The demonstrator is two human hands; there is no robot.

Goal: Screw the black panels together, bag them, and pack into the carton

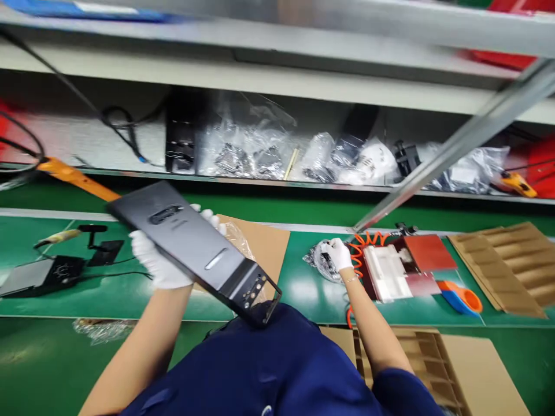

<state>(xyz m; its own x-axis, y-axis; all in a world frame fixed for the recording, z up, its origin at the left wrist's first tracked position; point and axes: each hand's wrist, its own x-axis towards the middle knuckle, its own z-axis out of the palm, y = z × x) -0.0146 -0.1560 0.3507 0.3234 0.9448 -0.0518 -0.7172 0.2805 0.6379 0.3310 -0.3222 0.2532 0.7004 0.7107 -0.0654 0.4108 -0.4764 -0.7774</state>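
**Black housing [186,231] lies across the left hand [161,263], right hand [340,254] at a round dish [321,270]**

Closest to me, against the dark blue shirt [269,364], hangs the housing's bracketed end [260,293]. The housing tilts up and away to the left, resting over the left palm. That hand is stretched wide under it: thumb side at the near edge, white-gloved fingertips [212,218] showing past the far edge, firmly gripping it.

Further along the green bench [299,294], the right fingers curl in over the dish, well apart from the housing; whether they pinch any of the dark bits inside, I can't tell. Just beside that wrist runs an orange coiled hose [356,254]. Beyond, plastic bags [255,153] line the shelf [303,184].
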